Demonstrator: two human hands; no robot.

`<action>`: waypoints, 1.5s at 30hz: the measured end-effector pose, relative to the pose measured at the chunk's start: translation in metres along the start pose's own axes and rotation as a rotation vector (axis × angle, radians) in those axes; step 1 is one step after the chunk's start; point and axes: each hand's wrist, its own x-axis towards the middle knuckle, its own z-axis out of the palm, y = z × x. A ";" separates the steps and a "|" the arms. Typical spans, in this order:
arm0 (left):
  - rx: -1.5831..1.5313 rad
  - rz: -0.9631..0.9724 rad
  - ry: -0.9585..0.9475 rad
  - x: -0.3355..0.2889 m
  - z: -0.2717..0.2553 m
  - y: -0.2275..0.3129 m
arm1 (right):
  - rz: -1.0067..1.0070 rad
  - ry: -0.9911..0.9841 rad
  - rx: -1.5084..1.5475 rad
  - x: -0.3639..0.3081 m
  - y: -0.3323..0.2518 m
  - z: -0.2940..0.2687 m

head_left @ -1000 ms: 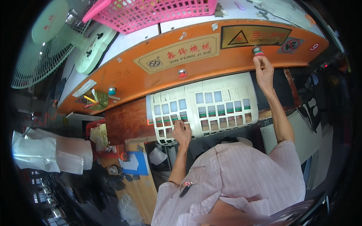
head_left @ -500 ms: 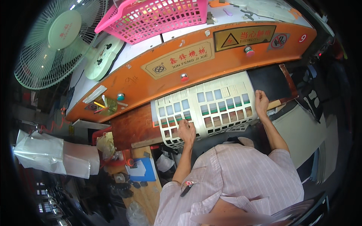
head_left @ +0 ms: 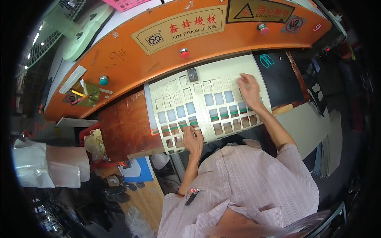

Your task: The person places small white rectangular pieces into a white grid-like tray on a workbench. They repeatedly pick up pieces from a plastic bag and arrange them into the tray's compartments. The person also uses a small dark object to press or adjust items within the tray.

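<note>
A large cream card sheet (head_left: 203,113) with rows of rectangular cut-outs lies across the work surface, its near edge curving down toward me. Some windows are punched through, while those farther back still hold their slit pieces. My left hand (head_left: 193,141) is closed at the sheet's near left part, fingers curled on the strips between windows. Over the sheet's right side is my right hand (head_left: 249,90), slightly blurred, its fingers apart and holding nothing. A small dark block (head_left: 193,74) rests on the sheet's far middle.
An orange machine front (head_left: 158,65) with red and green buttons spans the back. Teal-handled scissors (head_left: 266,60) lie on a black mat (head_left: 279,81) at right. The reddish-brown board (head_left: 123,123) extends left, near a pen holder (head_left: 89,95). A fan (head_left: 51,23) stands back left.
My right hand has let go of the sheet's right edge and moved left over it. More of the sheet's far part shows, with the dark block on it. My left hand stays near the same windows.
</note>
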 end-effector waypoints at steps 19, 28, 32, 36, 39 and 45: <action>0.090 -0.120 -0.016 -0.030 -0.004 0.002 | 0.077 -0.718 0.168 0.124 -0.016 0.135; 0.094 -0.109 -0.011 -0.029 -0.005 -0.001 | -0.251 -0.790 0.004 0.081 -0.012 0.133; 0.090 -0.084 0.027 -0.025 0.000 -0.003 | -0.218 -0.757 0.011 0.087 -0.018 0.124; 0.055 -0.036 0.089 -0.018 0.004 -0.002 | -0.125 -0.513 -0.015 0.085 -0.020 0.097; 0.041 0.012 0.129 -0.014 0.006 -0.002 | -0.021 -0.288 0.078 0.082 -0.010 0.062; 0.005 0.076 0.131 -0.002 0.006 0.000 | 0.039 0.156 0.254 0.094 -0.011 -0.036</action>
